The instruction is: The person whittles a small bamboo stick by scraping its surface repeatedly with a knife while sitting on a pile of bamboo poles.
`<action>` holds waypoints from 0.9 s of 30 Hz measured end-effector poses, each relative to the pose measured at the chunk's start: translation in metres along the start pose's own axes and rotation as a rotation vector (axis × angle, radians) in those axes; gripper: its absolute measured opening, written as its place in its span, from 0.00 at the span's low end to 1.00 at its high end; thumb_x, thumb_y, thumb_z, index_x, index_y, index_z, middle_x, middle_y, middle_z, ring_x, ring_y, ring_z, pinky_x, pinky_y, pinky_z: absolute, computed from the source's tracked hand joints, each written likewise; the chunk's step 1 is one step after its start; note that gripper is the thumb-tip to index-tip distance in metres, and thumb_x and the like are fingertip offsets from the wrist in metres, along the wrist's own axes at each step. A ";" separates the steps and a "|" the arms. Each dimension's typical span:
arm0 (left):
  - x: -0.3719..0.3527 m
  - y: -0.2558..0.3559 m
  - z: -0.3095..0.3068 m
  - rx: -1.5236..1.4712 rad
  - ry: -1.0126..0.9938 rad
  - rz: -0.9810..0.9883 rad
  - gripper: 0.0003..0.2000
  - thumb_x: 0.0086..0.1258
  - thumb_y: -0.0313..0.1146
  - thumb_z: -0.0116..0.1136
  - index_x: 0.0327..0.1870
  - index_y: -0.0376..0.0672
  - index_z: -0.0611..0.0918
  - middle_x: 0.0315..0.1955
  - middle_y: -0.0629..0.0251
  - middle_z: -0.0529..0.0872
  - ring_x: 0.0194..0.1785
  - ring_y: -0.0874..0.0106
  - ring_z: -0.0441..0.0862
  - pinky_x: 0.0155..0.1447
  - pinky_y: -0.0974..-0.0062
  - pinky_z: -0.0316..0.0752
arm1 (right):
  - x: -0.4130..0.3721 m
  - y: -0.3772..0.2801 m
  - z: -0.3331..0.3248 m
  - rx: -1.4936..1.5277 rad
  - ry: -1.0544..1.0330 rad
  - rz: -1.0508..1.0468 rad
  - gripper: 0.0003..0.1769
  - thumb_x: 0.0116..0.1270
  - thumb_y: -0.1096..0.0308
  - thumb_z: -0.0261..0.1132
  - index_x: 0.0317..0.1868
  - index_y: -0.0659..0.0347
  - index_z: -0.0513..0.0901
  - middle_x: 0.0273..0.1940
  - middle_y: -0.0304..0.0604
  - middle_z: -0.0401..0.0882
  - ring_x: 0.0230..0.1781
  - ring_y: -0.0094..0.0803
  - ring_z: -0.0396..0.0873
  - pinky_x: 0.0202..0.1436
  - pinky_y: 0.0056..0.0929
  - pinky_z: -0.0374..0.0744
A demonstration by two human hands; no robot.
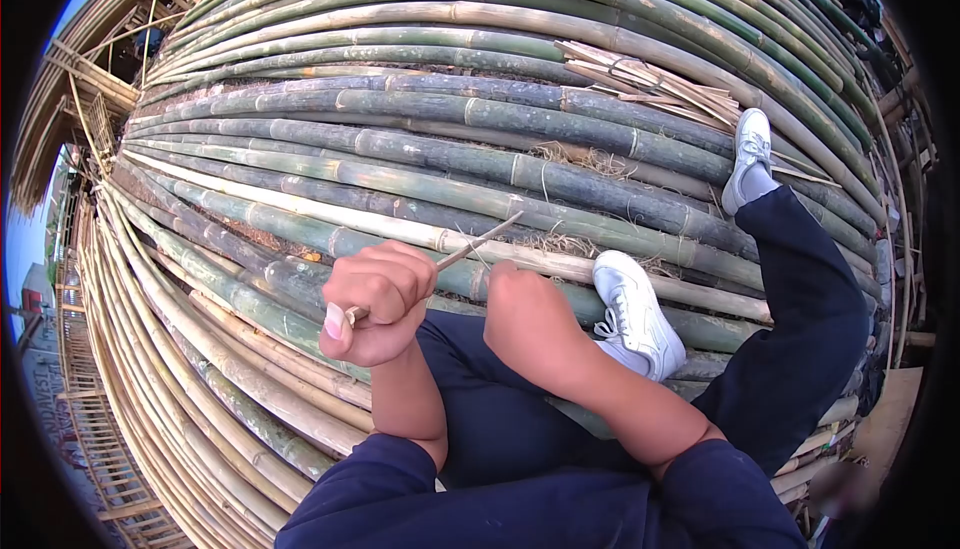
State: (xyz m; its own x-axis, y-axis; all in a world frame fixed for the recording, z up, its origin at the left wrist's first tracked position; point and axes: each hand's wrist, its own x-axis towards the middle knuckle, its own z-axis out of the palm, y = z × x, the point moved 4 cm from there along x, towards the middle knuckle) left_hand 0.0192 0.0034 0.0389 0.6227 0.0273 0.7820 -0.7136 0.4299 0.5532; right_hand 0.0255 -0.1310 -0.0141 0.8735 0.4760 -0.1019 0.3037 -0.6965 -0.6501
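Note:
My left hand point(382, 301) is closed in a fist around a thin wooden stick point(482, 237). One end of the stick pokes out by the thumb, and the longer end slants up and to the right over the bamboo poles point(430, 194). Close beside it, my right hand point(535, 321) is bent at the wrist and curled, with its back toward me. Its fingers are mostly hidden, so what it grips, if anything, does not show. Both hands are above my lap, in front of my dark trousers point(490, 409).
Long green and tan bamboo poles lie side by side beneath me. A bundle of split bamboo strips point(650, 84) rests on them near my feet in white shoes point(640, 314). Dry fibres point(585, 159) are scattered between poles. Bamboo framework point(95, 74) stands at the left.

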 end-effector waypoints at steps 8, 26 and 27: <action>-0.001 -0.003 0.009 0.051 0.008 0.000 0.27 0.73 0.48 0.42 0.12 0.44 0.57 0.07 0.72 0.54 0.09 0.76 0.47 0.16 0.77 0.43 | 0.017 0.020 0.005 0.019 0.003 -0.043 0.07 0.53 0.83 0.59 0.34 0.77 0.75 0.29 0.70 0.80 0.34 0.62 0.83 0.43 0.49 0.81; -0.003 -0.003 0.008 0.013 0.095 -0.007 0.26 0.69 0.48 0.45 0.12 0.44 0.57 0.07 0.73 0.53 0.10 0.77 0.47 0.16 0.77 0.43 | 0.018 0.023 0.003 0.009 -0.054 -0.053 0.09 0.52 0.83 0.60 0.36 0.77 0.75 0.29 0.71 0.80 0.35 0.61 0.83 0.42 0.49 0.82; -0.004 -0.002 0.004 0.028 0.116 -0.017 0.26 0.69 0.48 0.44 0.13 0.44 0.56 0.08 0.73 0.53 0.10 0.77 0.46 0.16 0.77 0.43 | 0.014 0.021 -0.001 0.012 -0.052 -0.051 0.09 0.52 0.83 0.60 0.36 0.77 0.75 0.29 0.71 0.80 0.35 0.61 0.83 0.42 0.49 0.82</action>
State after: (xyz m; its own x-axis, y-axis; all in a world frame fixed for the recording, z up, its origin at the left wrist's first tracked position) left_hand 0.0168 -0.0008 0.0362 0.6669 0.1249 0.7346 -0.7099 0.4061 0.5754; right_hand 0.0447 -0.1395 -0.0287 0.8360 0.5381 -0.1072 0.3425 -0.6645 -0.6642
